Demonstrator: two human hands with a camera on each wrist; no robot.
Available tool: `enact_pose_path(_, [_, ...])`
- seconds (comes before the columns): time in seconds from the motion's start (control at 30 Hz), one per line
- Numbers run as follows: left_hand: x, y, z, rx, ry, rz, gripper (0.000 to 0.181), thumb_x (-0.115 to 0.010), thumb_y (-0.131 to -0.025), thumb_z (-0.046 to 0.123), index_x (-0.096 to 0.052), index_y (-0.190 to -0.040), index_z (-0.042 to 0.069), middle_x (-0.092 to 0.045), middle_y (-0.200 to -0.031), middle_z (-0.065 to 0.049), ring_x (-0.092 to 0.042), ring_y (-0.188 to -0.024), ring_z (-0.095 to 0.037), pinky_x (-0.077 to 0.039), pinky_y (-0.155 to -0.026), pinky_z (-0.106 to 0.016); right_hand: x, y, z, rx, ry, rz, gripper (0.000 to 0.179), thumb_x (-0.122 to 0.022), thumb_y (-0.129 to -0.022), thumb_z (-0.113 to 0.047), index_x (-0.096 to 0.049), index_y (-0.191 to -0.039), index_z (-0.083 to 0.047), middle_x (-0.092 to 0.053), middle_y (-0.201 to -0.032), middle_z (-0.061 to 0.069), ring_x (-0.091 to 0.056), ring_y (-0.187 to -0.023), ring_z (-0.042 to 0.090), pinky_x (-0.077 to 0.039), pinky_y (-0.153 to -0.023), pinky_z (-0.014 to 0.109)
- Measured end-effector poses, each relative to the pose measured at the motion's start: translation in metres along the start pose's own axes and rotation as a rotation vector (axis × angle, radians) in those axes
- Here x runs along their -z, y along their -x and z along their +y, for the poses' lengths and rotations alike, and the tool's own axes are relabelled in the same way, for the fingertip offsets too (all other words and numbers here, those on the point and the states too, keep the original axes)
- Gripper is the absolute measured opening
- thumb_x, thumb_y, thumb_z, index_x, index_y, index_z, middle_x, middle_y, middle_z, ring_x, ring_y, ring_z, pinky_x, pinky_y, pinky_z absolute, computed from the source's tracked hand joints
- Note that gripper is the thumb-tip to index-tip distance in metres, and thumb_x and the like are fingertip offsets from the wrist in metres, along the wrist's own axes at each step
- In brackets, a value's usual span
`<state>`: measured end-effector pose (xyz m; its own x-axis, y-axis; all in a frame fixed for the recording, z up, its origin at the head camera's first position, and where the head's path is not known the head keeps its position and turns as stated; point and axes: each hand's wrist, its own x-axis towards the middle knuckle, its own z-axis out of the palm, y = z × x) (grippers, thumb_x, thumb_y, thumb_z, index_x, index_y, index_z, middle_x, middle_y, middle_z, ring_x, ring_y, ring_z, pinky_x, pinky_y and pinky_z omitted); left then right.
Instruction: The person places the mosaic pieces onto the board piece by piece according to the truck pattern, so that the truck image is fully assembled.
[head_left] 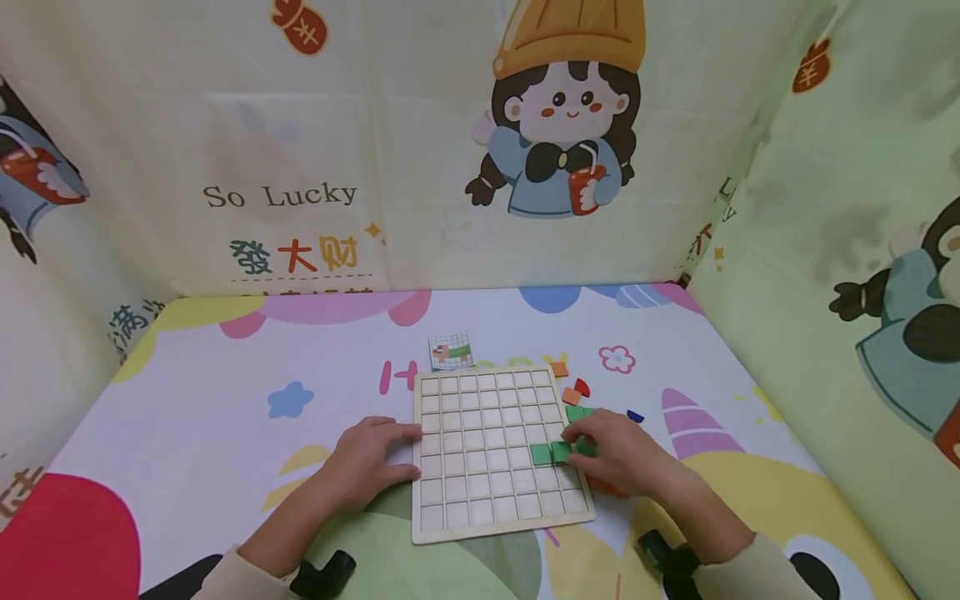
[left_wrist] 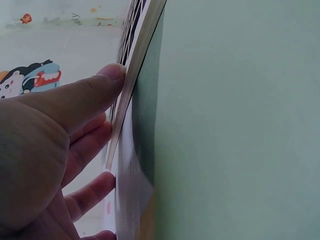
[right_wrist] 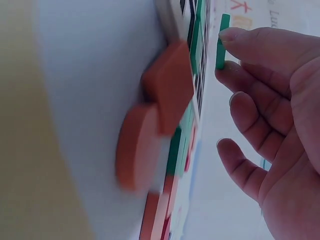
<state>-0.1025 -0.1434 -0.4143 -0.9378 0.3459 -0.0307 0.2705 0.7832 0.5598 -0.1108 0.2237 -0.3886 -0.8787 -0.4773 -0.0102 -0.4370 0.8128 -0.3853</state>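
Observation:
A wooden grid board [head_left: 487, 533] lies on the table in front of the person. The left hand [head_left: 365, 462] touches its left edge, thumb and fingers spread along the side; in the left wrist view the thumb [left_wrist: 95, 90] presses the board's rim [left_wrist: 142, 42]. Over the right part of the grid, the right hand [head_left: 618, 450] pinches a green square tile [head_left: 561, 452] between thumb and fingers. The same tile [right_wrist: 222, 47] stands clear of the board in the right wrist view. Just left of it, another green tile [head_left: 541, 454] sits in the grid.
More green tiles [head_left: 576, 413], orange tiles [head_left: 572, 397], a red piece [head_left: 582, 387] and a dark blue piece [head_left: 635, 416] lie right of the board. Large in the right wrist view are orange pieces [right_wrist: 172, 87]. A small picture card [head_left: 451, 351] lies behind the board.

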Motion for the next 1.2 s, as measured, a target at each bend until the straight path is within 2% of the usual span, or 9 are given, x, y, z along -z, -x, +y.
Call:
enact_pose_path(0.23, [-0.001,0.000,-0.002,-0.003,0.004,0.004,0.049,-0.085,-0.081,0.028,-0.071,-0.126,0.016,-0.066,-0.123,-0.001,-0.049,-0.125,-0.034,-0.039,-0.102,-0.055,-0.005,-0.009,-0.012,0.009,-0.027,-0.033,0.017,-0.078,-0.087,-0.021,-0.073,-0.103,-0.017,-0.062,-0.094,-0.012,-0.052,-0.086,0.012,-0.050,-0.082,0.037])
enact_pose_path(0.4, [-0.002,0.001,-0.003,0.006,0.009,-0.001,0.048,-0.085,-0.080,0.028,-0.071,-0.125,0.017,-0.066,-0.122,0.001,-0.049,-0.125,-0.034,-0.039,-0.102,-0.055,-0.010,-0.015,-0.019,0.016,-0.016,-0.052,0.017,-0.078,-0.087,-0.024,-0.073,-0.103,-0.018,-0.059,-0.092,-0.013,-0.050,-0.085,0.011,-0.050,-0.077,0.033])
enact_pose_path(0.8, [-0.003,0.000,-0.003,0.000,0.009,0.004,0.048,-0.085,-0.081,0.027,-0.071,-0.125,0.016,-0.066,-0.123,-0.001,-0.049,-0.125,-0.034,-0.038,-0.102,-0.056,-0.020,-0.027,-0.029,0.050,0.014,-0.047,0.018,-0.078,-0.087,-0.024,-0.073,-0.104,-0.018,-0.060,-0.093,-0.013,-0.051,-0.089,0.009,-0.050,-0.079,0.031])
enact_pose_path(1.2, [-0.002,0.001,-0.002,0.000,-0.004,-0.005,0.050,-0.085,-0.081,0.028,-0.070,-0.126,0.016,-0.065,-0.125,-0.001,-0.049,-0.126,-0.034,-0.039,-0.103,-0.056,-0.025,-0.031,-0.033,0.097,0.049,-0.041,0.020,-0.080,-0.086,-0.025,-0.074,-0.104,-0.017,-0.062,-0.091,-0.013,-0.054,-0.085,0.008,-0.049,-0.074,0.028])
